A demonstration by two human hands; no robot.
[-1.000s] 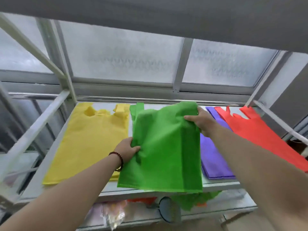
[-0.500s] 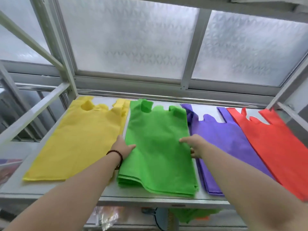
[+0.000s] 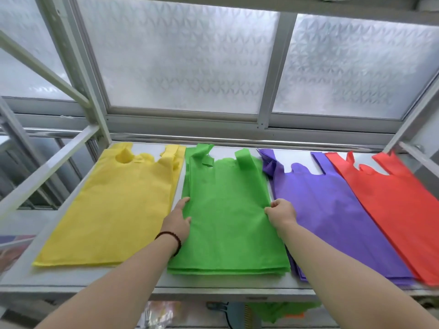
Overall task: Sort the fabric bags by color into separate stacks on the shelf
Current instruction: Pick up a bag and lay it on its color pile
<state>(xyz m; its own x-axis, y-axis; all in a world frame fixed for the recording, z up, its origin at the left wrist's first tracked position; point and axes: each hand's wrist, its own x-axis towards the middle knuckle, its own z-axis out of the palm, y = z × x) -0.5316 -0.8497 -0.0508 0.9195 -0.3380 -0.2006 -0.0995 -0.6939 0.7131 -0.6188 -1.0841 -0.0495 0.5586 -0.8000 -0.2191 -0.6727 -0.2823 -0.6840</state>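
**Green stack squared between both hands**

Half a second ago the right hand [image 3: 281,213] lay on top of the green stack of flat non-woven fabric bags [image 3: 228,214]; it has since slid out to the stack's right edge, where its curled fingers pinch the fabric. The left hand [image 3: 177,220], with a dark beaded bracelet [image 3: 171,239] at the wrist, has kept its place on the stack's left edge, fingers extended flat along the side and pressing it rather than gripping.

The green stack lies flat on the pale grey metal shelf [image 3: 99,279], reaching almost from the back edge to the front edge, with its handle loops toward the back. Several layers show along its front edge.

To its left, closer to the shelf's left end, lies the yellow stack of fabric bags [image 3: 111,210], just beside the green one. To its right lies the purple stack of fabric bags [image 3: 332,214], whose left margin meets the green stack's right edge under the right hand. The red stack of fabric bags [image 3: 399,210] lies at the right end of the shelf, overlapping the purple stack's right side.

Behind the back edge of the shelf stands a frosted patterned window [image 3: 185,60] in a grey frame.
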